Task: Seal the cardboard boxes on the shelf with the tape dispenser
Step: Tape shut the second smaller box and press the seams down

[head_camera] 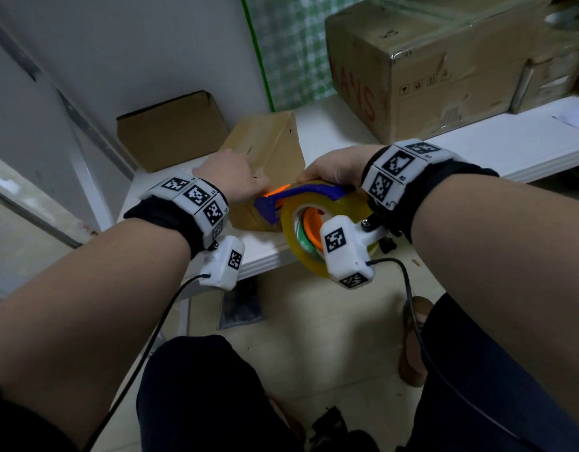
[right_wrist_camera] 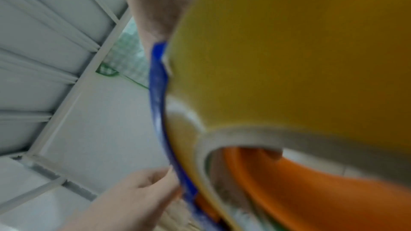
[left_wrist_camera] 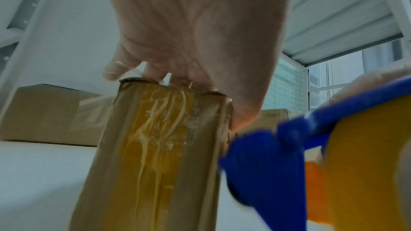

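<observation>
A small cardboard box (head_camera: pixel 268 141) stands near the front edge of the white shelf (head_camera: pixel 477 141). My left hand (head_camera: pixel 239 177) grips its top, fingers over the upper edge and thumb (left_wrist_camera: pixel 240 111) down the right side. A wrinkled strip of tape runs down the box's near face (left_wrist_camera: pixel 155 147). My right hand (head_camera: pixel 330 169) holds the tape dispenser (head_camera: pixel 301 194) from above; it has a blue frame (right_wrist_camera: pixel 159 94), an orange hub (right_wrist_camera: pixel 289 173) and a yellowish tape roll (head_camera: pixel 294 243). The dispenser's blue nose (left_wrist_camera: pixel 262 161) sits against the box's right front edge, just below my left thumb.
A large taped cardboard box (head_camera: pixel 428 70) with red lettering stands at the shelf's back right. Another brown box (head_camera: pixel 171 128) sits at the back left against the wall. A white shelf upright (head_camera: pixel 86 177) rises at the left. My legs and the tiled floor (head_camera: pixel 330 321) are below.
</observation>
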The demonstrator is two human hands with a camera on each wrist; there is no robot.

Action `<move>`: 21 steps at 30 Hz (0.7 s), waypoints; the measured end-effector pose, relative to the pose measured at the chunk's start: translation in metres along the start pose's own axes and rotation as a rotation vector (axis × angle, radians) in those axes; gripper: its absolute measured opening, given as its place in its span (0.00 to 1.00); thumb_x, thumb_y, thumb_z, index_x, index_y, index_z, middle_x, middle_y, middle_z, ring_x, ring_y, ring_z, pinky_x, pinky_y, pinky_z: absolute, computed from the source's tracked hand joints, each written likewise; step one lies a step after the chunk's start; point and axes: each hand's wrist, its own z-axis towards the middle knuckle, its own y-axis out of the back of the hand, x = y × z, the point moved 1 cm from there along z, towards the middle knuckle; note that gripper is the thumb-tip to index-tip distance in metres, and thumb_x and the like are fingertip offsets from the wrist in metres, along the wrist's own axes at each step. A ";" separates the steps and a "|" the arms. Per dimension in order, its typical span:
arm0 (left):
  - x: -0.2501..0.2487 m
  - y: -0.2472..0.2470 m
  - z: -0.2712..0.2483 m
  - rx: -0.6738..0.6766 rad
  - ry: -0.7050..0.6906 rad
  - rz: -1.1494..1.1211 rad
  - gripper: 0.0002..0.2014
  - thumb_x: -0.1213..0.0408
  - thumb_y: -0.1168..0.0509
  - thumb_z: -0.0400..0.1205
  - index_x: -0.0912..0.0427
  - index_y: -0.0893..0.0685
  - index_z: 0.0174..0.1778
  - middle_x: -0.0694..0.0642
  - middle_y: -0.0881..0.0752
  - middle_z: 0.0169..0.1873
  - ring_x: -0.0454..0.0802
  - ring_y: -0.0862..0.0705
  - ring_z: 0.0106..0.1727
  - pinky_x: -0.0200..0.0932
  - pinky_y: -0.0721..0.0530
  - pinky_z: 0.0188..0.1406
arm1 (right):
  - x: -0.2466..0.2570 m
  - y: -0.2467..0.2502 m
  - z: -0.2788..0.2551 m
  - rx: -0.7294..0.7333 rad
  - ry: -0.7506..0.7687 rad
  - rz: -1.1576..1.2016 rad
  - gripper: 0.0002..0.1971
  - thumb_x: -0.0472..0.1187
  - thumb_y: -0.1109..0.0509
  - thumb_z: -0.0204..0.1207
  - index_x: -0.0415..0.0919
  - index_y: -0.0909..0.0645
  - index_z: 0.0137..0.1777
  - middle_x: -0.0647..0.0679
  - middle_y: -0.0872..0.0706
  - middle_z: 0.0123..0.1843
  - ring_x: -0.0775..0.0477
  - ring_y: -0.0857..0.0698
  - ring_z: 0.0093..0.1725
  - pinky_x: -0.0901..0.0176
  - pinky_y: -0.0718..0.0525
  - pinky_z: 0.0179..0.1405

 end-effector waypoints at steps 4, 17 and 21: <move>0.001 0.000 -0.002 -0.008 -0.036 -0.003 0.28 0.44 0.39 0.78 0.64 0.24 0.65 0.68 0.24 0.57 0.64 0.22 0.57 0.47 0.30 0.44 | -0.008 -0.004 0.005 -0.091 -0.015 -0.199 0.17 0.47 0.34 0.79 0.40 0.20 0.64 0.40 0.19 0.65 0.37 0.20 0.64 0.52 0.23 0.54; 0.004 0.005 -0.004 0.076 0.055 -0.057 0.21 0.43 0.36 0.72 0.56 0.23 0.50 0.56 0.24 0.45 0.59 0.22 0.51 0.80 0.41 0.67 | -0.016 0.021 0.021 -0.522 -0.007 -0.342 0.09 0.52 0.33 0.76 0.47 0.24 0.44 0.47 0.21 0.48 0.41 0.17 0.56 0.57 0.29 0.42; 0.004 0.004 -0.004 0.064 0.033 -0.056 0.23 0.42 0.36 0.72 0.55 0.23 0.53 0.56 0.25 0.47 0.60 0.21 0.54 0.78 0.39 0.67 | -0.022 0.012 0.034 -0.614 -0.118 -0.598 0.10 0.46 0.38 0.81 0.41 0.20 0.45 0.46 0.17 0.41 0.42 0.18 0.42 0.56 0.26 0.40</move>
